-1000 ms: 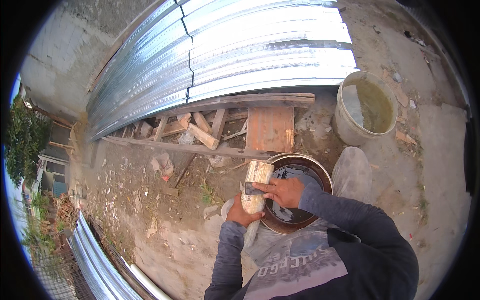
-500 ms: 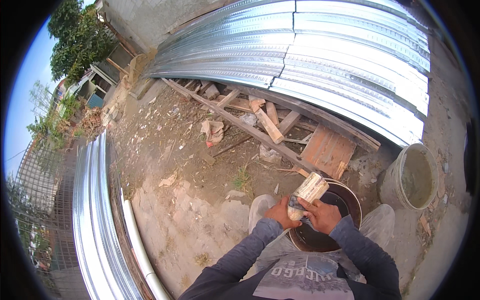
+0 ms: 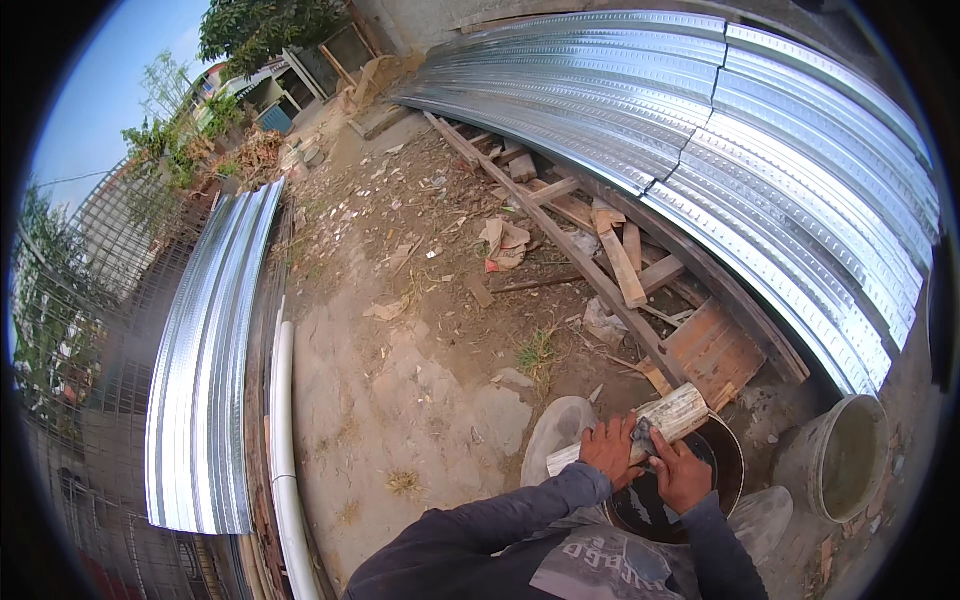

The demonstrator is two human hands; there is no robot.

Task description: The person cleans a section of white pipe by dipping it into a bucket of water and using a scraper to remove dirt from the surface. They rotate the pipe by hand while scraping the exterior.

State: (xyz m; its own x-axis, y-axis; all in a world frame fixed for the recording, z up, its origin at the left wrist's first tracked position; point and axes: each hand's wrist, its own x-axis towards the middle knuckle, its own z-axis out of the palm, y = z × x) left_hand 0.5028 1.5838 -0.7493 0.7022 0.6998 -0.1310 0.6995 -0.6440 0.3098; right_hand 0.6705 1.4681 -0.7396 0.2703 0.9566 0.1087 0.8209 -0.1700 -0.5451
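A pale, worn wooden piece [image 3: 680, 412], long and stained, is held slantwise above a dark round bucket [image 3: 735, 468]. My left hand [image 3: 610, 452] wraps over its middle from above, fingers closed on it. At its near side my right hand [image 3: 683, 473] grips with thumb and fingers around a dark grey lump [image 3: 643, 432], which may be a handle or a wad; I cannot tell. Dark liquid with a sheen shows inside the bucket, between my knees.
A larger pale bucket [image 3: 855, 408] stands at the right. Ribbed metal sheets [image 3: 600, 90] lie on timber [image 3: 590, 265] with wood offcuts below. More sheets [image 3: 210, 370] and a white pipe [image 3: 284, 430] lie at the left, by a wire mesh fence [image 3: 90, 440].
The wooden piece has turned from tilted up to lying more level, with its long side showing. My left hand now lies across its top. The whole view has swung left.
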